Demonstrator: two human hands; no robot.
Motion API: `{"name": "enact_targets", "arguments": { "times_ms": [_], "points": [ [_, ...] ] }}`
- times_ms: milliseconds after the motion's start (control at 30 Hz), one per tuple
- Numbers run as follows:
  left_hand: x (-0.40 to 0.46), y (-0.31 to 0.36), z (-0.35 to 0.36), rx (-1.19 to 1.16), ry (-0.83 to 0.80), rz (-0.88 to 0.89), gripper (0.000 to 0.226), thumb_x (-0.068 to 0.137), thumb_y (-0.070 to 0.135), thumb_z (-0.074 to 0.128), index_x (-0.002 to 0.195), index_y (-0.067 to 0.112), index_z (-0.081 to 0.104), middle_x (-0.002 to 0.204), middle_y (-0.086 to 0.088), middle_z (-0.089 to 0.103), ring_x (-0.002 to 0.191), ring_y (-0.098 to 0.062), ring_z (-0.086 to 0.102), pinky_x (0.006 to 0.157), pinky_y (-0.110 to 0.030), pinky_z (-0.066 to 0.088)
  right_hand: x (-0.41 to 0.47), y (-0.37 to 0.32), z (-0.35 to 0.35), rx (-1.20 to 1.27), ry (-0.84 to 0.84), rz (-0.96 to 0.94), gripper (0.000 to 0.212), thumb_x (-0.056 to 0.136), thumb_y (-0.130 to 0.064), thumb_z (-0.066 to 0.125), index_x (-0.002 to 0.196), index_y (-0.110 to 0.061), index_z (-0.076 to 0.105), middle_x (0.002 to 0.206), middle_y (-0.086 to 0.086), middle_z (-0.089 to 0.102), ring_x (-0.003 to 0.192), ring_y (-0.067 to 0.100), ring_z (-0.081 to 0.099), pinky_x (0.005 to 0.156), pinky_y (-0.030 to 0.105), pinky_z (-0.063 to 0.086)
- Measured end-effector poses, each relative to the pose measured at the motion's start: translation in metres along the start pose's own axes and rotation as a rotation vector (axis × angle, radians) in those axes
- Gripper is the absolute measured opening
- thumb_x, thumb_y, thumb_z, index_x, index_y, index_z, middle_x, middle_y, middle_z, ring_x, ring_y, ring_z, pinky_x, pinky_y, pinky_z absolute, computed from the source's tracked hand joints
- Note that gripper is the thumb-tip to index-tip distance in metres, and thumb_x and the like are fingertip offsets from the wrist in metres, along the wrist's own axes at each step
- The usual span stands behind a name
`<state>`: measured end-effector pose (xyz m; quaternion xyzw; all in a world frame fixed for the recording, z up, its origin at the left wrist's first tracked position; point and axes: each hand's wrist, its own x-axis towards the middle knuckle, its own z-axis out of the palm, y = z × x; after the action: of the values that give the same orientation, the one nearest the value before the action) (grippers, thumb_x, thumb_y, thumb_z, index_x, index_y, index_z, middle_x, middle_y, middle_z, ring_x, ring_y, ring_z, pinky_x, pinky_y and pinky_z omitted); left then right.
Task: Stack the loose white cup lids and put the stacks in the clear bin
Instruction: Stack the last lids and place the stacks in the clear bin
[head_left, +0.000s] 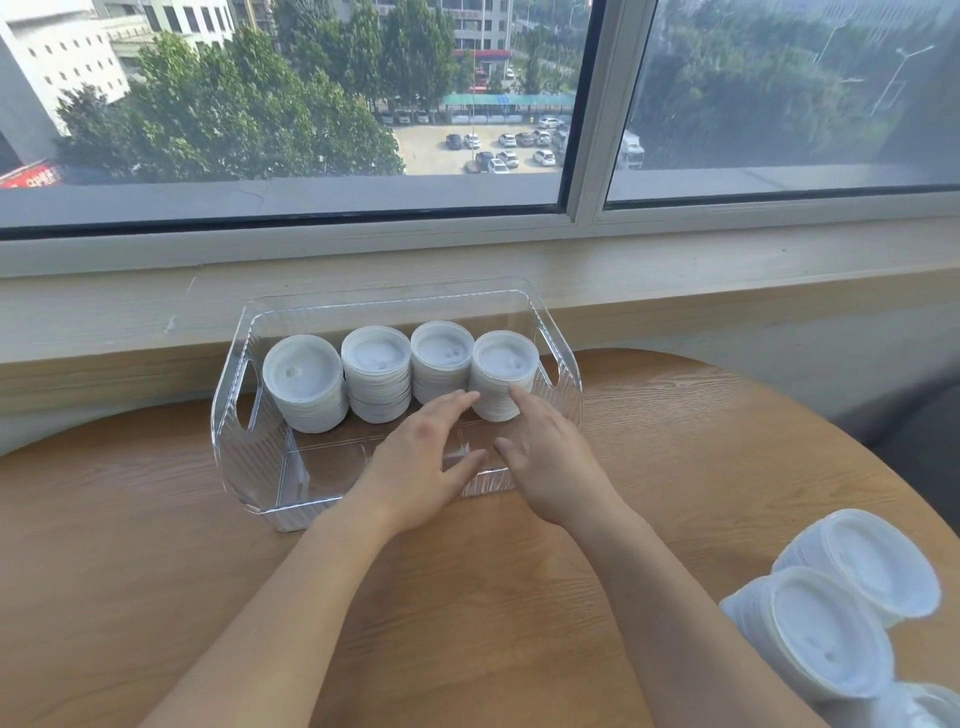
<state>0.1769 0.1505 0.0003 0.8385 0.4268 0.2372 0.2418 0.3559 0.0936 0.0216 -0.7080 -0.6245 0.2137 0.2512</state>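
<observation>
Four lid stacks (400, 371) in your clear bin (231, 457), rightmost stack (503, 375) right at your fingertips, left hand (423, 457) and right hand (548, 462) both relaxed, fingers straight, gripping nothing

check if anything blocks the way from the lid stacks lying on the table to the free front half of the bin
Nothing fixed does. Only the left hand and right hand reach over the clear bin; the table lid stacks have bare table between.

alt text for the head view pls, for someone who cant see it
Two bare hands reach into a clear ribbed plastic bin on a round wooden table, the left hand and right hand with straight fingers touching the rightmost of four stacks of white cup lids along its far wall. More stacked white lids lie at the table's right edge.
</observation>
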Motion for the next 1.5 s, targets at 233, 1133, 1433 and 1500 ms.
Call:
{"name": "enact_targets", "arguments": {
  "times_ms": [233, 1133, 1433, 1500],
  "points": [
    [-0.038, 0.027, -0.013, -0.003, 0.081, 0.052, 0.069, 0.097, 0.045, 0.069, 0.158, 0.033, 0.039, 0.162, 0.016, 0.040, 0.148, 0.000, 0.035, 0.121, -0.028, 0.033, -0.039, -0.007, -0.020, 0.023, 0.035, -0.078, 0.072, 0.102, -0.033, 0.066, 0.163, -0.023, 0.031, 0.166, -0.006, 0.035, 0.153, 0.010, 0.030, 0.123, 0.026, 0.024],
    [-0.105, 0.175, 0.123, -0.070, -0.162, 0.268, 0.103, 0.080, 0.054, 0.081, 0.162, 0.046, 0.019, 0.168, 0.016, 0.028, 0.154, -0.005, 0.028, 0.120, -0.050, 0.037, -0.272, 0.105, -0.148, -0.136, 0.172, -0.054, 0.065, 0.092, -0.063, 0.059, 0.153, -0.051, 0.041, 0.167, -0.024, 0.025, 0.155, -0.008, 0.008, 0.117, 0.012, 0.006],
    [-0.091, 0.184, 0.174, -0.217, -0.165, 0.213, 0.123, 0.074, 0.038, 0.093, 0.163, 0.043, 0.007, 0.167, 0.019, 0.027, 0.150, 0.003, 0.028, 0.120, -0.032, 0.034, -0.300, 0.149, -0.144, -0.096, 0.166, -0.027, 0.075, 0.087, -0.064, 0.066, 0.155, -0.048, 0.040, 0.168, -0.023, 0.024, 0.156, -0.008, 0.006, 0.121, 0.020, 0.010],
    [-0.088, 0.186, 0.181, -0.246, -0.161, 0.182, 0.126, 0.075, 0.042, 0.093, 0.163, 0.045, 0.003, 0.167, 0.016, 0.031, 0.150, -0.003, 0.035, 0.117, -0.031, 0.037, -0.300, 0.153, -0.143, -0.083, 0.176, -0.034, 0.074, 0.089, -0.064, 0.069, 0.155, -0.047, 0.040, 0.168, -0.022, 0.025, 0.156, -0.006, 0.007, 0.122, 0.022, 0.011]
  ]
}}
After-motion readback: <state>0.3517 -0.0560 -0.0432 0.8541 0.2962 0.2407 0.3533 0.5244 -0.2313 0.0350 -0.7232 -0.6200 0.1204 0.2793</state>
